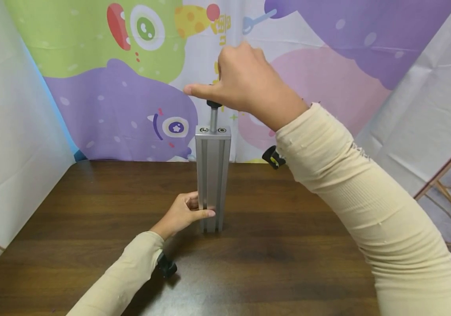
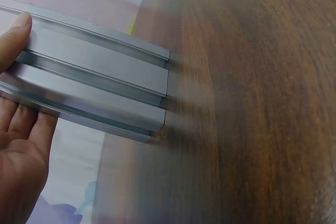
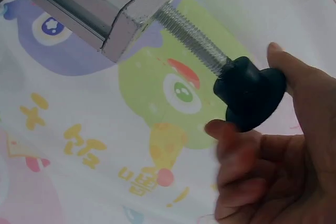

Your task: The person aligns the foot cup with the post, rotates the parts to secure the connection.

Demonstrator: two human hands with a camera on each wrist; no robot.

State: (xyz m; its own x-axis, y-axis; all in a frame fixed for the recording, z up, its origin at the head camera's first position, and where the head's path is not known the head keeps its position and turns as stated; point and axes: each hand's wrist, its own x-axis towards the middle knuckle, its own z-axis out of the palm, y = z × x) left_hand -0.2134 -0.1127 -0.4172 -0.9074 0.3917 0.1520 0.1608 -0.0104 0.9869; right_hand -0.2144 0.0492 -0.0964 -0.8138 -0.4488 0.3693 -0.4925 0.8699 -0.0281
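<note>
An aluminium extrusion profile (image 1: 212, 175) stands upright on the table, an end plate (image 1: 213, 134) with two screws across its top. My left hand (image 1: 182, 213) grips it low down, thumb over the front slots and fingers behind, as the left wrist view also shows. Out of the end plate rises a threaded rod (image 3: 194, 38) that carries a black levelling foot (image 3: 249, 93). Up there my right hand (image 1: 247, 79) holds the foot's disc at its rim, between curled fingers and the thumb side. The thumb tip (image 3: 275, 51) sticks out past the disc.
The brown wooden table (image 1: 288, 245) reaches back to a cartoon-print curtain (image 1: 130, 109). White sheets (image 1: 12, 109) hang at both sides. A black wrist mount (image 1: 166, 264) sits on the left sleeve, another black mount (image 1: 273, 157) on the right.
</note>
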